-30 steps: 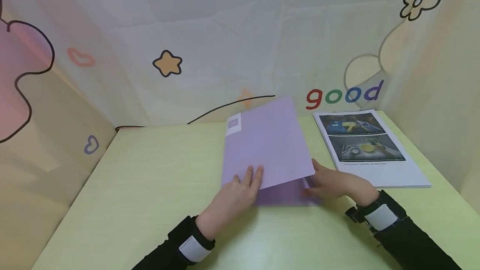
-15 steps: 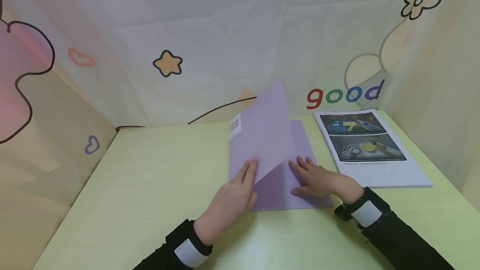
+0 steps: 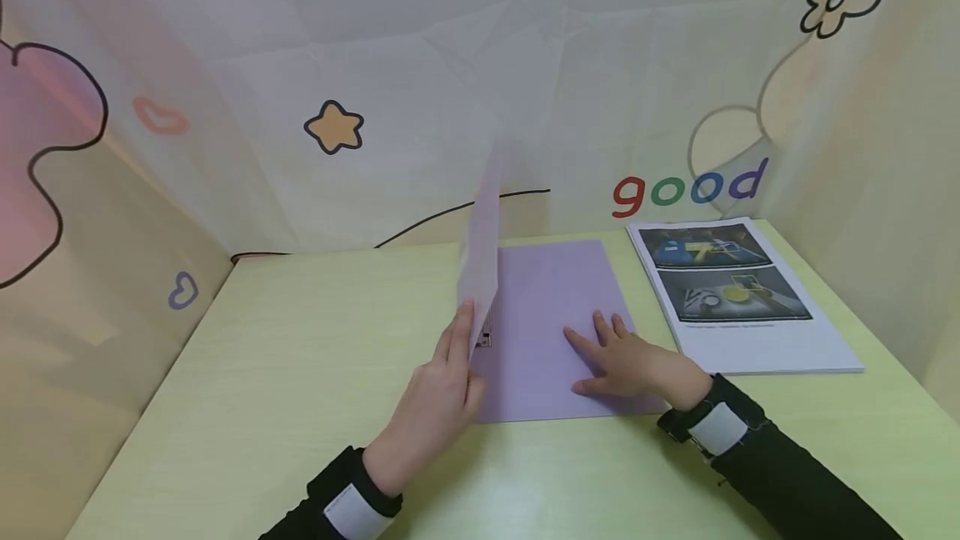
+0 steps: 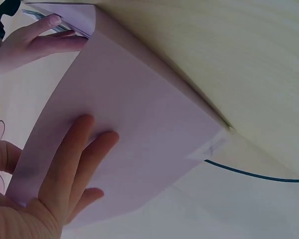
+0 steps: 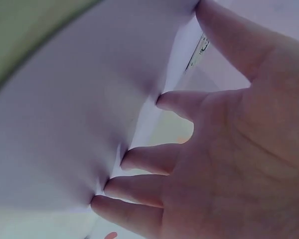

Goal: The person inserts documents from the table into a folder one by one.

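A lilac folder (image 3: pixel 555 282) with a metal clip (image 3: pixel 483 338) near its spine lies spread on the table, its front cover (image 3: pixel 478 252) standing nearly upright. My left hand (image 3: pixel 431 402) holds that cover near its lower edge. In the left wrist view, extended fingers (image 4: pixel 72 164) lie along the outside of the cover, and the thumb passes behind its edge. My right hand (image 3: pixel 626 361) rests on the inner back panel with fingers spread. In the right wrist view its fingertips (image 5: pixel 132 157) touch the lilac surface.
To the right of the folder lies a stack of printed sheets (image 3: pixel 750 348), with two pictures on the top page. The pale table (image 3: pixel 315 340) meets a patterned cloth backdrop (image 3: pixel 420 90) at the back and sides.
The folder's cover has swung up and leftward, uncovering the back panel and the clip. My right hand has left the cover's edge and come down on the panel; my left hand has shifted left.
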### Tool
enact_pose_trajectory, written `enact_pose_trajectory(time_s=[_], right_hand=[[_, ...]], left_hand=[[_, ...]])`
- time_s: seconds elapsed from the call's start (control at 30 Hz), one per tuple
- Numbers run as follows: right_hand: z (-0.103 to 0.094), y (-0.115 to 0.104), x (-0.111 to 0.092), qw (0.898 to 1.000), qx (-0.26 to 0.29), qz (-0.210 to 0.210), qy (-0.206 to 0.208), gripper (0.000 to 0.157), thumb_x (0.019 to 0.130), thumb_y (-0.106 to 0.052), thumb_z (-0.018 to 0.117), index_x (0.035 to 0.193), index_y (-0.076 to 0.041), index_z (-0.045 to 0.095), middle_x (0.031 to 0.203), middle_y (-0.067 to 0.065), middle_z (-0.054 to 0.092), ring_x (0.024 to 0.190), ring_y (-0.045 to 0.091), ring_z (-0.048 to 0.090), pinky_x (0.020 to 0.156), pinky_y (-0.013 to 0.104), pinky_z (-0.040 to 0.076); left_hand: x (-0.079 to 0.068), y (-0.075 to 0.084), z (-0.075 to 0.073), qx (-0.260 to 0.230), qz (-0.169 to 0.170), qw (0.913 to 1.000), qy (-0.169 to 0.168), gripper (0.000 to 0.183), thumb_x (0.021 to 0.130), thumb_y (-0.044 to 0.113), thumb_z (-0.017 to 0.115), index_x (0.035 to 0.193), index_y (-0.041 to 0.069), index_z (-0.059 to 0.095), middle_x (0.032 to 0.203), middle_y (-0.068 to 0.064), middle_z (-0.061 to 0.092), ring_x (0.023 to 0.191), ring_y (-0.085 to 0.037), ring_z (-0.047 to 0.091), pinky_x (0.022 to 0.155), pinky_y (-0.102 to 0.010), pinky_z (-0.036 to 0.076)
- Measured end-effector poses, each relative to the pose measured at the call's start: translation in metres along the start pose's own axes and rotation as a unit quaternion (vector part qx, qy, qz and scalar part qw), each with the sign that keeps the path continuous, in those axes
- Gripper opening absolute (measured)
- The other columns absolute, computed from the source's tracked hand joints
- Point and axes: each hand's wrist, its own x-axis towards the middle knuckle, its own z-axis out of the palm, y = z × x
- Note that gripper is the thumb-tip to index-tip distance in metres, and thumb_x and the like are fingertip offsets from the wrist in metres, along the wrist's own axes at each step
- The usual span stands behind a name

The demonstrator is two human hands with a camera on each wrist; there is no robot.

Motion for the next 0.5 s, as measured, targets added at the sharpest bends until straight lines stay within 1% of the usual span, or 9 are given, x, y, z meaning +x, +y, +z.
enact_pose_trajectory(time_s=[0.1,0.17,0.23,0.27,0.33,0.37,0.43,0.47,0.5], right_hand=[[0.001,0.001,0.001,1.0,-0.001,0.002,0.0,0.081,0.088,-0.051,0.059,0.149,-0.007,0.028,0.145,0.042,0.013,0.13,0.063,0.011,0.099,0.067,0.023],[0.001,0.001,0.001,1.0,-0.004,0.002,0.002,0.081,0.088,-0.051,0.059,0.149,-0.007,0.029,0.145,0.042,0.013,0.13,0.063,0.012,0.099,0.067,0.023],[0.001,0.001,0.001,1.0,-0.005,0.002,0.002,0.081,0.088,-0.052,0.059,0.149,-0.007,0.029,0.145,0.042,0.013,0.13,0.064,0.013,0.099,0.067,0.023],[0.001,0.001,0.001,1.0,-0.005,0.002,0.003,0.081,0.088,-0.052,0.059,0.149,-0.007,0.029,0.145,0.042,0.014,0.129,0.064,0.013,0.098,0.067,0.024],[0.001,0.0,0.001,1.0,-0.003,0.004,0.001,0.082,0.087,-0.051,0.059,0.149,-0.007,0.029,0.145,0.042,0.013,0.129,0.064,0.013,0.098,0.067,0.024],[0.001,0.0,0.001,1.0,-0.001,0.006,0.0,0.082,0.087,-0.051,0.06,0.149,-0.007,0.029,0.145,0.042,0.013,0.129,0.064,0.012,0.098,0.067,0.024],[0.001,-0.001,0.0,1.0,0.0,0.01,-0.002,0.082,0.087,-0.051,0.06,0.149,-0.007,0.029,0.145,0.041,0.013,0.129,0.064,0.012,0.097,0.068,0.024],[0.001,-0.001,0.0,1.0,0.001,0.011,-0.003,0.082,0.087,-0.051,0.06,0.149,-0.007,0.029,0.145,0.041,0.013,0.129,0.064,0.012,0.097,0.068,0.024],[0.001,-0.001,-0.001,1.0,0.001,0.012,-0.004,0.082,0.087,-0.051,0.06,0.149,-0.007,0.029,0.145,0.041,0.013,0.129,0.064,0.012,0.097,0.068,0.024]], left_hand=[[-0.001,-0.002,-0.006,0.01,-0.014,0.9997,0.018,0.087,0.075,0.002,0.051,0.153,0.008,0.012,0.139,-0.017,0.044,0.04,-0.006,0.034,0.037,-0.014,0.028],[-0.002,-0.005,-0.008,0.027,-0.014,0.9988,0.038,0.088,0.074,0.003,0.052,0.152,0.007,0.012,0.142,-0.017,0.04,0.047,-0.01,0.041,0.037,-0.016,0.027],[-0.003,-0.008,-0.01,0.04,-0.003,0.9973,0.062,0.089,0.071,0.002,0.051,0.152,0.005,0.012,0.148,-0.019,0.033,0.069,-0.02,0.057,0.039,-0.018,0.03],[-0.003,-0.01,-0.011,0.043,0.006,0.9961,0.077,0.09,0.07,0.002,0.051,0.151,0.004,0.012,0.15,-0.021,0.027,0.085,-0.027,0.059,0.044,-0.021,0.038],[-0.003,-0.014,-0.012,0.046,0.034,0.992,0.113,0.092,0.068,0.002,0.051,0.15,0.002,0.011,0.152,-0.027,0.016,0.119,-0.041,0.047,0.064,-0.032,0.05],[-0.003,-0.017,-0.013,0.047,0.051,0.9887,0.133,0.093,0.066,0.002,0.051,0.15,0.002,0.011,0.152,-0.03,0.011,0.129,-0.046,0.035,0.076,-0.039,0.05],[-0.003,-0.021,-0.015,0.063,0.087,0.9795,0.171,0.093,0.066,0.004,0.051,0.15,0.003,0.012,0.15,-0.034,0.005,0.135,-0.053,0.02,0.097,-0.055,0.036],[-0.004,-0.023,-0.016,0.075,0.103,0.9738,0.188,0.092,0.067,0.006,0.051,0.15,0.004,0.012,0.149,-0.036,0.004,0.135,-0.055,0.015,0.101,-0.06,0.027],[-0.005,-0.024,-0.017,0.094,0.117,0.9675,0.203,0.091,0.068,0.007,0.051,0.15,0.005,0.014,0.149,-0.037,0.003,0.135,-0.057,0.013,0.103,-0.062,0.023]])
